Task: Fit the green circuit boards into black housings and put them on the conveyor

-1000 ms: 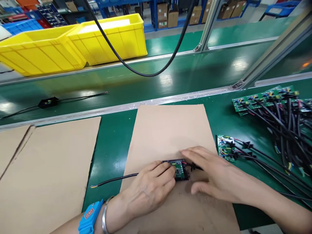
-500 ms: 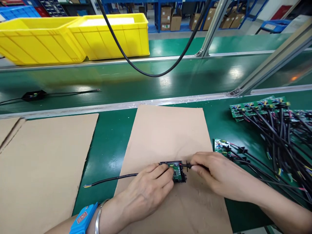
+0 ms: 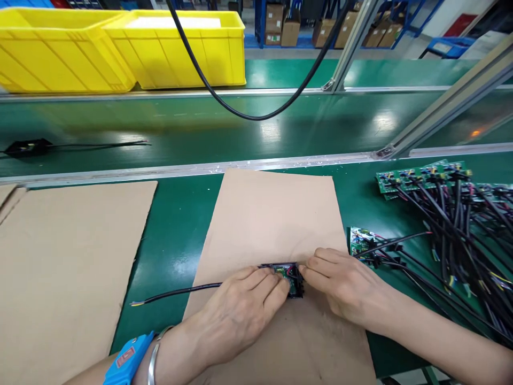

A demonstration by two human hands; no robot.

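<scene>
A small black plastic case [image 3: 297, 289] lies on a cardboard sheet [image 3: 276, 214], with a green circuit board [image 3: 282, 271] inside. My left hand [image 3: 244, 313] grips the case from the left, its fingers over the board and hiding much of it. From under that hand a black cable [image 3: 176, 293] runs left to bare coloured wire ends. My right hand [image 3: 342, 283] is closed at the case's right edge, thumb and fingertips on a second black cable [image 3: 395, 239], which emerges behind the hand toward the right. The cable's strain relief is hidden under the fingertips.
Right of the cardboard lie several circuit boards [image 3: 417, 176] with a tangle of black cables [image 3: 460, 230]. Another cardboard sheet [image 3: 76, 256] is at left. Beyond a metal rail, a black cased unit [image 3: 28, 147] rests on the green surface. Yellow bins [image 3: 192, 53] stand behind; a black cable [image 3: 256, 117] hangs overhead.
My right hand has moved left against the case's right edge, bringing the cable's end and strain relief to it. The cable's far part now shows behind the hand. My left hand stays on the case.
</scene>
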